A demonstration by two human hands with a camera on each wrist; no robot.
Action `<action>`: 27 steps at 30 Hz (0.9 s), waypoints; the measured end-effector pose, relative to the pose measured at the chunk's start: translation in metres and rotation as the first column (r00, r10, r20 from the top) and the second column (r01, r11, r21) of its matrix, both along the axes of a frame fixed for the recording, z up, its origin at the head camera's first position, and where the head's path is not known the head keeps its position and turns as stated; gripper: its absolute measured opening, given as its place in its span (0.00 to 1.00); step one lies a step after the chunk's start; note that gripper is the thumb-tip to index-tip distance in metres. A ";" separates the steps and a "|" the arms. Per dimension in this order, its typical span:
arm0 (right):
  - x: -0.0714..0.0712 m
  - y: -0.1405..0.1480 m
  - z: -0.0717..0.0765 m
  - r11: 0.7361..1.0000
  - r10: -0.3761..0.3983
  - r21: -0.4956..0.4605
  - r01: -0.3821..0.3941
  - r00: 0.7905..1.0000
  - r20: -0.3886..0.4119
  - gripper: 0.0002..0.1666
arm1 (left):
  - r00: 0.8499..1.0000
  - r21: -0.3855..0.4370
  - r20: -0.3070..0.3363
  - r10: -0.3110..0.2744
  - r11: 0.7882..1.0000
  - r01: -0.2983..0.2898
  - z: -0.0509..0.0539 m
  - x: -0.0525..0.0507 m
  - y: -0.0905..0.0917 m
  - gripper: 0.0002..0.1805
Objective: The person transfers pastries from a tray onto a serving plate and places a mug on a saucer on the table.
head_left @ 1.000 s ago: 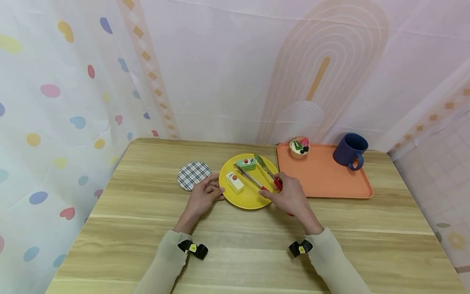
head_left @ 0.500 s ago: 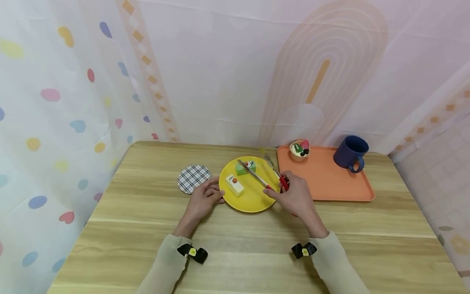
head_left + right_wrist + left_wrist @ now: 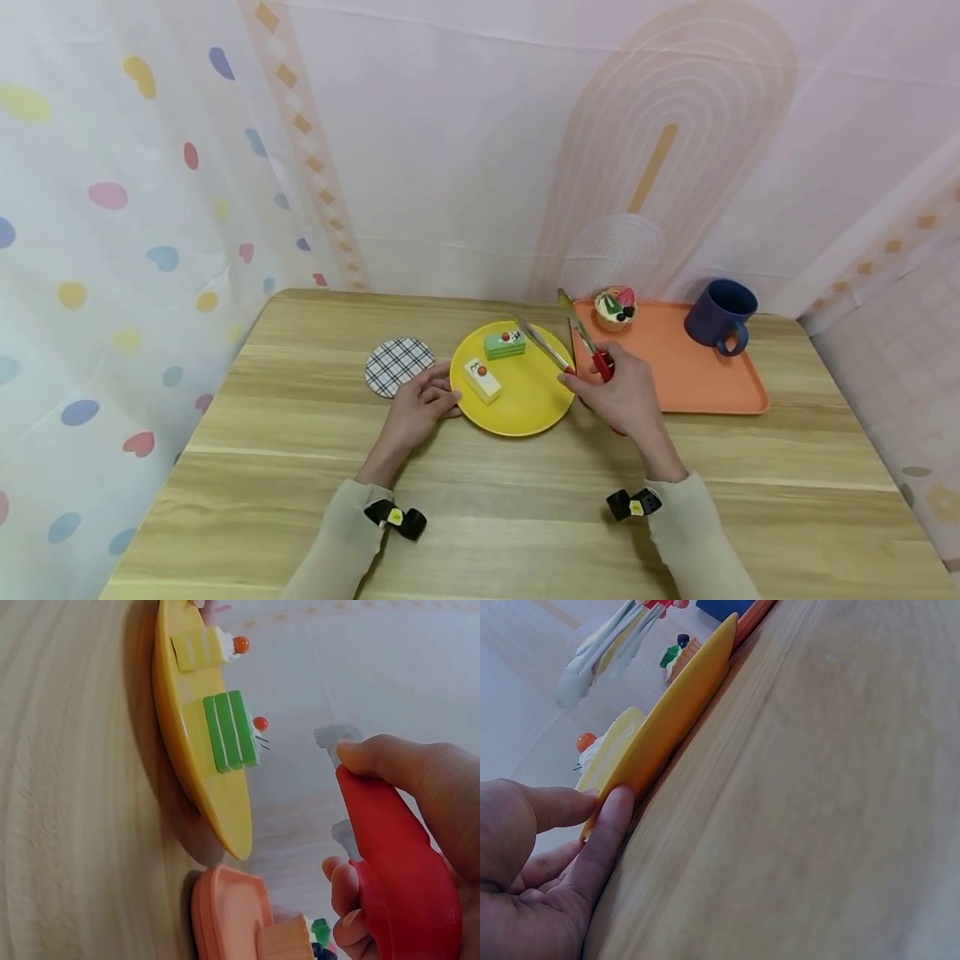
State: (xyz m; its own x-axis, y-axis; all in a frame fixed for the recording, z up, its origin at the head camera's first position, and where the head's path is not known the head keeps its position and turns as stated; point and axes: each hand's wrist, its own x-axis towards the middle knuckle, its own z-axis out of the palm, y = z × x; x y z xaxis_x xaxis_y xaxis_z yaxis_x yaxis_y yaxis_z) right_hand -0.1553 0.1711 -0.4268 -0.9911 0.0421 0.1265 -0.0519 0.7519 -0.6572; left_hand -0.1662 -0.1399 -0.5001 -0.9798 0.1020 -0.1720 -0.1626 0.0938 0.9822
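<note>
A yellow plate point(image 3: 517, 412) lies mid-table with a green cake slice point(image 3: 505, 346) and a pale yellow cake slice point(image 3: 482, 382) on it. My left hand point(image 3: 420, 404) pinches the plate's left rim between thumb and fingers, as the left wrist view shows up close. In my right hand point(image 3: 626, 392) are red-handled metal tongs point(image 3: 550, 348), gripped by the handles. Their arms are spread apart with nothing between them, over the gap between plate and tray. A fruit tart point(image 3: 615, 309) sits on the orange tray point(image 3: 697, 379), just beyond the tong tips.
A dark blue mug point(image 3: 720, 315) stands at the tray's back right. To the left of the plate lies a checked round coaster point(image 3: 399, 367), close to my left hand. A patterned cloth backdrop point(image 3: 450, 167) rises behind the wooden table.
My right hand has moved right with the tongs, away from the green cake slice towards the tray. My left hand has stayed at the plate's rim.
</note>
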 end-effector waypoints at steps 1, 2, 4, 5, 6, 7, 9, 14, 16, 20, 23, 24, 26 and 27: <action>0.000 0.001 0.000 1.000 -0.003 -0.004 0.003 1.000 -0.006 0.34 | 1.000 -0.002 0.002 -0.002 1.000 0.002 0.000 0.000 0.000 0.28; 0.000 0.003 0.000 1.000 -0.006 -0.005 0.006 1.000 -0.011 0.34 | 1.000 -0.003 0.004 -0.003 1.000 0.003 0.000 0.001 0.000 0.28; -0.001 0.006 0.001 1.000 -0.008 -0.012 0.007 1.000 -0.020 0.33 | 1.000 0.000 0.004 -0.004 1.000 0.004 -0.001 0.001 0.000 0.28; -0.001 0.007 0.001 1.000 -0.010 -0.015 0.010 1.000 -0.024 0.33 | 1.000 0.001 0.005 -0.002 1.000 0.002 -0.001 0.002 0.000 0.28; -0.001 0.009 0.002 1.000 -0.016 -0.017 0.015 0.999 -0.030 0.33 | 1.000 0.003 0.003 -0.003 1.000 0.003 -0.001 0.002 0.000 0.28; -0.001 0.011 0.002 1.000 -0.019 -0.019 0.019 0.999 -0.034 0.33 | 1.000 0.003 -0.001 -0.005 1.000 0.005 -0.001 0.002 0.000 0.28; -0.002 0.015 0.003 0.999 -0.033 -0.022 0.032 0.999 -0.039 0.34 | 1.000 0.004 -0.010 -0.008 1.000 0.008 0.000 0.002 0.000 0.28; -0.002 0.023 0.006 0.997 -0.074 -0.036 0.073 0.997 -0.018 0.36 | 1.000 0.007 -0.022 -0.005 1.000 0.006 0.000 0.002 0.000 0.28; -0.003 0.025 0.006 0.996 -0.082 -0.040 0.082 0.996 -0.015 0.36 | 1.000 0.006 -0.023 -0.003 1.000 0.003 0.000 0.002 0.000 0.28; -0.004 0.030 0.006 0.994 -0.107 -0.031 0.106 0.994 -0.022 0.37 | 1.000 0.002 -0.023 -0.002 1.000 0.002 0.000 0.002 0.000 0.29; -0.005 0.034 0.006 0.992 -0.127 -0.025 0.126 0.992 -0.019 0.40 | 1.000 0.000 -0.022 -0.002 1.000 0.002 0.001 0.002 0.000 0.29; -0.005 0.036 0.006 0.991 -0.134 -0.026 0.133 0.991 -0.019 0.40 | 1.000 -0.004 -0.021 -0.002 1.000 0.002 0.001 0.002 0.000 0.29; -0.006 0.039 0.006 0.990 -0.140 -0.028 0.140 0.990 -0.019 0.41 | 1.000 -0.011 -0.021 -0.003 1.000 0.002 0.002 0.002 0.000 0.28; -0.006 0.040 0.006 0.989 -0.144 -0.030 0.143 0.989 -0.021 0.41 | 1.000 -0.015 -0.019 -0.002 1.000 0.002 0.002 0.002 0.000 0.28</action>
State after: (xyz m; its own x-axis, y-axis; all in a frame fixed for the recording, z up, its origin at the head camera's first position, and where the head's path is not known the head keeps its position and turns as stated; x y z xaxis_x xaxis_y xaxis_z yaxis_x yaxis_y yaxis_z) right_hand -0.1611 0.2111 -0.4209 -0.9713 0.1879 0.1459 0.0400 0.7335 -0.6785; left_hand -0.1641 -0.1402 -0.4977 -0.9827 0.1014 -0.1550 -0.1439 0.1090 0.9836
